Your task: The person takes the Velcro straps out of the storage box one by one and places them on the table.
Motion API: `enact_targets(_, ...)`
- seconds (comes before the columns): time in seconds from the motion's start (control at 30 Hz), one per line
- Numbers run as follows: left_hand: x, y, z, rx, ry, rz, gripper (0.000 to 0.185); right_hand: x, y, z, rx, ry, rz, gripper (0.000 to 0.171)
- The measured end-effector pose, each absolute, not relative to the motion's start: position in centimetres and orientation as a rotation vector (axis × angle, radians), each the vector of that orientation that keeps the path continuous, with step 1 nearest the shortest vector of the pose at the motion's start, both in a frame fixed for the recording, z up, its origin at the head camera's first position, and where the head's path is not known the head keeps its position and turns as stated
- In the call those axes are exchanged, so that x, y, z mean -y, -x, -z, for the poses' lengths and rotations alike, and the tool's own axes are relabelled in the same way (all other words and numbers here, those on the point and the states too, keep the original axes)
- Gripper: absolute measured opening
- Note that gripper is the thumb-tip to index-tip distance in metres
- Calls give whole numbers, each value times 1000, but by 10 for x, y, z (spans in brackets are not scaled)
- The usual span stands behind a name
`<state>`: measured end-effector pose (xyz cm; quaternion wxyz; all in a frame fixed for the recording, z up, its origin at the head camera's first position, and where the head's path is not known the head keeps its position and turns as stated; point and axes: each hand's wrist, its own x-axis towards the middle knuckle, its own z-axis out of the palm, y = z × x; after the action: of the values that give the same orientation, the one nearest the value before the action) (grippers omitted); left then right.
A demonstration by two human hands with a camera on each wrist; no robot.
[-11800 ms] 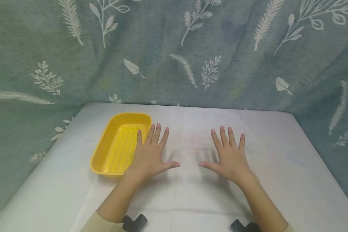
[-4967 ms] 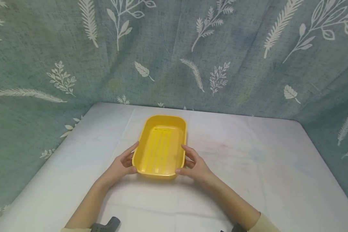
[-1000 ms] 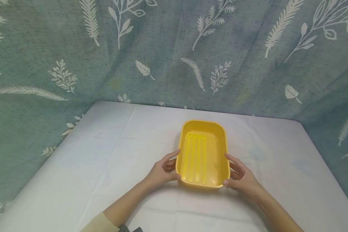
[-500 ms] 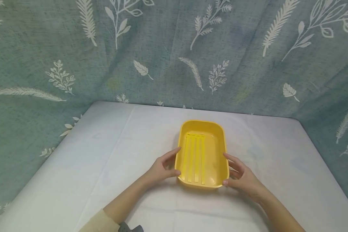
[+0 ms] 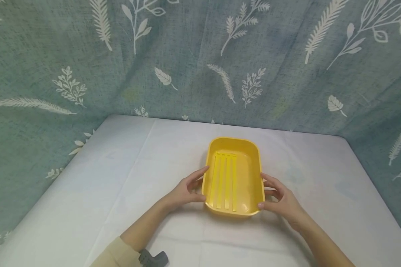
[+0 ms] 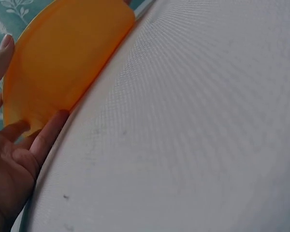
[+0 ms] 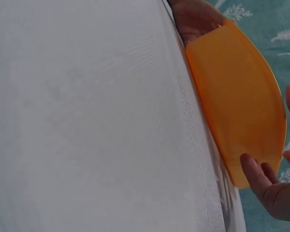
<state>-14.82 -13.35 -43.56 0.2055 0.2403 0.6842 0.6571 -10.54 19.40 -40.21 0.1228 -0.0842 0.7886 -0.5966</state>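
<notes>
A yellow plastic tray (image 5: 250,185) with raised ridges along its floor lies on the white-covered table. At its left wall is my left hand (image 5: 186,190), fingers spread loosely, index fingertip and thumb right at the rim. My right hand (image 5: 284,202) stands at the opposite wall, with fingers relaxed and apart and the thumb tip at the near corner. In the left wrist view, fingertips (image 6: 57,121) lie along the tray's outer wall (image 6: 72,53) low down. The right wrist view has a fingertip (image 7: 248,162) against the outer wall (image 7: 237,96), the thumb standing off.
White cloth (image 5: 120,178) covers the table around the tray. A green-blue curtain with white leaf prints (image 5: 194,59) hangs behind and along the sides. A dark grey device (image 5: 153,258) sits at my left wrist, beside the beige sleeve (image 5: 118,254).
Both hands first hovered apart, then gripped the tray and carried it rightward from the table's left side. Over the last second it stays put while the fingers loosen slightly at its rim.
</notes>
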Motion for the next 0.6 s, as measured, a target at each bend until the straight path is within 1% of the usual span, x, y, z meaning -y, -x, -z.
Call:
enact_targets(0.37,135,150,439,-1828,-690,-1860,87,-199,113,379,-2398,233,1676,75)
enact_targets(0.6,134,150,440,-1833,-681,-1854,87,-202,118,359,-2429,292,1605,74)
